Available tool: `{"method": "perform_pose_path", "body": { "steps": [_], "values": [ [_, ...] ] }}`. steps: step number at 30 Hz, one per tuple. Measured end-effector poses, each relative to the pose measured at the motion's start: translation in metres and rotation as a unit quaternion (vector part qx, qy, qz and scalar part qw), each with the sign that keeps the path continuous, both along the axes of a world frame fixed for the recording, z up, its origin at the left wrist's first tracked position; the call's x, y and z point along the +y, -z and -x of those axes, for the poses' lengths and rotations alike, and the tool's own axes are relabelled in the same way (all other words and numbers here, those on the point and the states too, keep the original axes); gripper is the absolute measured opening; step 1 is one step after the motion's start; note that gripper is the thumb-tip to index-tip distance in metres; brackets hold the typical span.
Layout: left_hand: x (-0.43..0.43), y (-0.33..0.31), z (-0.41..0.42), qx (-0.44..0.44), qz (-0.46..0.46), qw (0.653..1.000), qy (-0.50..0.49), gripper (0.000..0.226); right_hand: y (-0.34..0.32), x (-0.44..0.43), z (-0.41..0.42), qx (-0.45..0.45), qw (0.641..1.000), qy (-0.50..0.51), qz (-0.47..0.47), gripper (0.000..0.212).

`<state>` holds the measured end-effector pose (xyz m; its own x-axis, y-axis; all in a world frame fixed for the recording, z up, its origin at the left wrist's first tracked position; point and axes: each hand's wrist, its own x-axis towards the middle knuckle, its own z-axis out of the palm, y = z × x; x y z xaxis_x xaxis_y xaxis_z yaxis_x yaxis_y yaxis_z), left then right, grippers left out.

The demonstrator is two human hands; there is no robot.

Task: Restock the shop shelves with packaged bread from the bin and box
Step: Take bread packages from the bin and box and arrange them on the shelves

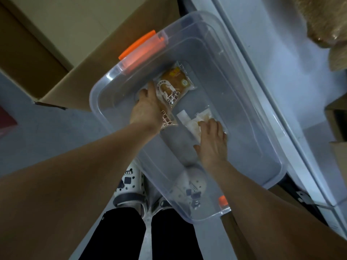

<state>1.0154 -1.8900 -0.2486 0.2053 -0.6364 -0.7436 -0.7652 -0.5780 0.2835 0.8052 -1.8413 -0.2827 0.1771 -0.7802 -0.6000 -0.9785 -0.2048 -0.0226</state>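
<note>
Evidently picking from stock is the step in hand; next, a firm grasp and a lift toward the white shelf (281,91) at the right are called for. Nothing can be seen inside the cardboard box (90,59) at far left. Only three bread packets are seen in the clear plastic bin (244,128): a brown packet (174,85), a second (168,120) under the left hand (148,107), whose grip cannot be told, and a pale packet (195,121), on which the right hand (212,141) is laid flat, thumb splayed.

Bin (244,132): clear, orange handles, centre frame.
My left hand (148,107): grips brown bread packet (171,87), centre.
My right hand (213,142): rests on pale packet (193,121), lower right of it.
Cardboard box (105,59): upper left.
</note>
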Motion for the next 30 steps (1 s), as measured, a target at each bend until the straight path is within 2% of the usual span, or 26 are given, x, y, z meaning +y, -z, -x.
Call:
{"method": "perform_pose_path", "body": {
  "steps": [5, 9, 11, 13, 15, 16, 17, 18, 19, 20, 23, 25, 26, 27, 30],
  "values": [
    [-0.005, 0.029, 0.002, -0.012, -0.017, 1.000, 0.000, 0.094, 0.021, 0.003, 0.005, -0.025, 0.999, 0.037, 0.019, 0.100],
    [-0.009, 0.036, 0.007, -0.004, -0.030, 0.999, -0.040, 0.088, 0.036, 0.001, 0.008, -0.011, 0.997, 0.015, 0.076, 0.097],
    [-0.009, 0.035, 0.009, -0.010, -0.042, 0.999, -0.027, 0.092, 0.033, -0.002, 0.008, -0.048, 0.996, 0.028, 0.074, 0.095],
    [-0.007, 0.031, 0.011, -0.007, -0.057, 0.998, -0.005, 0.093, 0.019, -0.005, 0.004, -0.141, 0.982, 0.125, 0.025, 0.089],
    [-0.004, 0.024, 0.011, -0.002, -0.068, 0.998, 0.005, 0.089, 0.001, -0.010, -0.003, -0.239, 0.923, 0.301, -0.025, 0.075],
    [-0.003, 0.017, 0.011, 0.001, -0.073, 0.997, 0.009, 0.086, -0.010, -0.013, -0.006, -0.279, 0.870, 0.402, -0.056, 0.066],
    [-0.002, 0.009, 0.010, 0.003, -0.077, 0.997, 0.015, 0.083, -0.021, -0.015, -0.008, -0.319, 0.799, 0.501, -0.091, 0.056],
    [-0.001, 0.000, 0.010, 0.007, -0.081, 0.997, 0.018, 0.080, -0.032, -0.017, -0.009, -0.349, 0.727, 0.579, -0.118, 0.047],
    [0.000, -0.008, 0.010, 0.013, -0.086, 0.996, 0.017, 0.078, -0.039, -0.017, -0.008, -0.363, 0.673, 0.628, -0.140, 0.040],
    [0.001, -0.019, 0.010, 0.023, -0.089, 0.996, 0.013, 0.077, -0.048, -0.016, -0.007, -0.369, 0.643, 0.650, -0.163, 0.036],
    [0.004, -0.054, 0.008, 0.068, -0.086, 0.994, -0.018, 0.072, -0.080, -0.011, -0.003, -0.393, 0.590, 0.668, -0.224, 0.040],
    [0.004, -0.078, 0.005, 0.101, -0.089, 0.990, -0.031, 0.068, -0.102, -0.008, -0.002, -0.423, 0.575, 0.657, -0.241, 0.051],
    [0.004, -0.091, 0.003, 0.111, -0.093, 0.989, -0.032, 0.067, -0.115, -0.008, -0.002, -0.428, 0.582, 0.649, -0.238, 0.055],
    [0.004, -0.102, 0.000, 0.115, -0.099, 0.988, -0.030, 0.067, -0.125, -0.008, -0.001, -0.425, 0.594, 0.642, -0.232, 0.057],
    [0.005, -0.136, -0.007, 0.121, -0.106, 0.986, -0.035, 0.069, -0.165, -0.014, -0.001, -0.382, 0.662, 0.609, -0.215, 0.061]
  ]
}}
